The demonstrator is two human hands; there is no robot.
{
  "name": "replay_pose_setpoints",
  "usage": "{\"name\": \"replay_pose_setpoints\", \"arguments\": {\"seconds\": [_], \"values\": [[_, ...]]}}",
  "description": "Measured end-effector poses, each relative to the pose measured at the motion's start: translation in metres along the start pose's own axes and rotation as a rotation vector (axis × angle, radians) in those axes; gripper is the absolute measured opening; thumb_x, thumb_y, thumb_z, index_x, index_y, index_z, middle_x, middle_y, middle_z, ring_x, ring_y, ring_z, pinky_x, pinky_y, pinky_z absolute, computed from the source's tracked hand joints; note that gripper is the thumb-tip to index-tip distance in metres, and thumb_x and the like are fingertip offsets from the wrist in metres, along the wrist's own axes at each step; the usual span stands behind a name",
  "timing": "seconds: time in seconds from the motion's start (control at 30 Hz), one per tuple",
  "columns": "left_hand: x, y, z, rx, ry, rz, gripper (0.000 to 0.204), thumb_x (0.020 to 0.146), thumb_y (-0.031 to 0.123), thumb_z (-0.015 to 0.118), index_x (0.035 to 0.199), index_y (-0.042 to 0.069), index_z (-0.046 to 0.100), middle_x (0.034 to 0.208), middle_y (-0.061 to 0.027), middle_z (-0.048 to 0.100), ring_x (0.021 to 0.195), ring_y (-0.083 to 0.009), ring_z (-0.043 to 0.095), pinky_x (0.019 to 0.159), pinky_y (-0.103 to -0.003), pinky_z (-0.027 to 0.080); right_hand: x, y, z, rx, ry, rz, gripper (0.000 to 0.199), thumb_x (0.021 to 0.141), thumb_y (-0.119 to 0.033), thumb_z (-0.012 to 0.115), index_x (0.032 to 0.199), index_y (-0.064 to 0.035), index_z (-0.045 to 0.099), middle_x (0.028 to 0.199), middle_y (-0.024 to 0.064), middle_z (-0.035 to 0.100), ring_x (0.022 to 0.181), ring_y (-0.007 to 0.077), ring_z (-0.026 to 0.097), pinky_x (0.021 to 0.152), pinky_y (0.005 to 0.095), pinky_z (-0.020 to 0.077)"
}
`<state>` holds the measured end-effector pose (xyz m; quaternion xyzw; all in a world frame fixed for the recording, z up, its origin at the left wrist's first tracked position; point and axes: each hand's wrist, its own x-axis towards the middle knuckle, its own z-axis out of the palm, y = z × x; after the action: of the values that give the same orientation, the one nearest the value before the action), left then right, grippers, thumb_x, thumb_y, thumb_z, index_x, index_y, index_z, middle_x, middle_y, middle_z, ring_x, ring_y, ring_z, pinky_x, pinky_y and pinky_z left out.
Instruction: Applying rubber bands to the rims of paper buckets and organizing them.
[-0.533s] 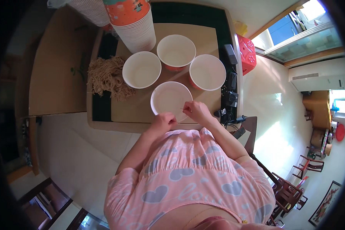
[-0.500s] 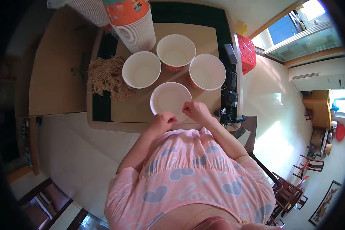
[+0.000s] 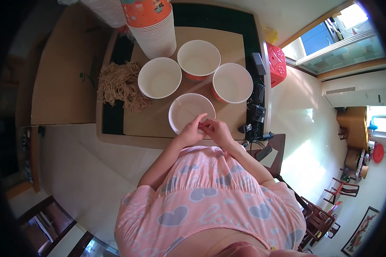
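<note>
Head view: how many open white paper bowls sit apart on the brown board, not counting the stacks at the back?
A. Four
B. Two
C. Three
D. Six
A: three bowls form a row, and a fourth, the nearest bowl, sits under the left hand and right hand.

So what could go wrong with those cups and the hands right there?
The left hand and right hand meet over the rim of the nearest paper cup, apparently pinching something small and reddish; it could slip and drop into the cup. That cup looks light and sits near the table edge, so a nudge might tip it off. The tall cup stack stands close behind the other cups and might topple if bumped.
</note>
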<state>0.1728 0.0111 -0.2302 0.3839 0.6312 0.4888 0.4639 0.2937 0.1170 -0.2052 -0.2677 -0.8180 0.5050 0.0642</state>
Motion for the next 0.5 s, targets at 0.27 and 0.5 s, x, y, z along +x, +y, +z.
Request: {"name": "replay_pose_setpoints", "arguments": {"seconds": [0.27, 0.5], "values": [[0.0008, 0.0025, -0.0024, 0.103, -0.017, -0.172, 0.050, 0.075, 0.004, 0.072, 0.120, 0.003, 0.050, 0.085, -0.0050, 0.063, 0.072, -0.0081, 0.058, 0.063, -0.025, 0.048, 0.0005, -0.0008, -0.0005, 0.055, 0.016, 0.044, 0.013, 0.078, -0.008, 0.065, 0.090, -0.0028, 0.063, 0.081, 0.0120, 0.064, 0.064, 0.0227, 0.063, 0.060, 0.0321, 0.0504], [0.0042, -0.0006, -0.0024, 0.026, 0.087, -0.357, 0.029, 0.078, 0.003, 0.069, 0.105, 0.001, 0.058, 0.075, -0.0046, 0.063, 0.068, -0.0061, 0.056, 0.060, -0.022, 0.046, -0.0009, -0.0035, 0.0025, 0.196, 0.072, 0.087, 0.011, 0.083, -0.006, 0.061, 0.094, -0.0031, 0.064, 0.079, 0.0094, 0.065, 0.064, 0.0151, 0.061, 0.058, 0.0275, 0.0480]]}}
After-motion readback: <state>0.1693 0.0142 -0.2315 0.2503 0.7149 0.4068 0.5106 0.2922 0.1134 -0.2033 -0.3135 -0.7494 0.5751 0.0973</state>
